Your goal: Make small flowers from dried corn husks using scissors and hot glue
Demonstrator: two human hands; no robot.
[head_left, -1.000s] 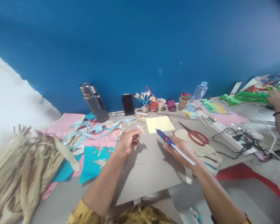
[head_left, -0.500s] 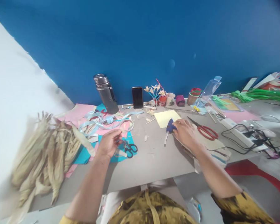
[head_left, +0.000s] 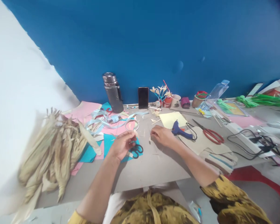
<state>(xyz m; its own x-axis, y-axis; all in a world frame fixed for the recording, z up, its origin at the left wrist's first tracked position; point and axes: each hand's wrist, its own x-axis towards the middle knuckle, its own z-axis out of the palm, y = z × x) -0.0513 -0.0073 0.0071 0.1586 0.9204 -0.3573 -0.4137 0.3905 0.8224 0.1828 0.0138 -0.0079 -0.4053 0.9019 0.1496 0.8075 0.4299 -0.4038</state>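
My left hand (head_left: 122,144) is closed in a pinch, with a small pale piece of corn husk (head_left: 136,133) showing at its fingertips. Just right of it, my right hand (head_left: 162,136) rests low over the table, fingers together around a small husk strip (head_left: 150,140). The blue glue gun (head_left: 183,133) lies on its side beyond my right wrist, touched by neither hand. Black-handled scissors (head_left: 137,150) sit on blue paper below my left fingers, their blades partly hidden. Behind that hand is a roll of pale tape (head_left: 132,120).
Dried corn husks (head_left: 53,152) are heaped at the left. A thermos (head_left: 113,93), a phone (head_left: 143,98) and husk flowers (head_left: 160,92) stand along the wall. Red-handled scissors (head_left: 213,136) lie on a cream sheet at the right, near a power strip (head_left: 245,140) with cables.
My right hand has let go of the glue gun and moved left to the small husk strip on the table. My left hand still pinches its husk piece. The view has shifted slightly.
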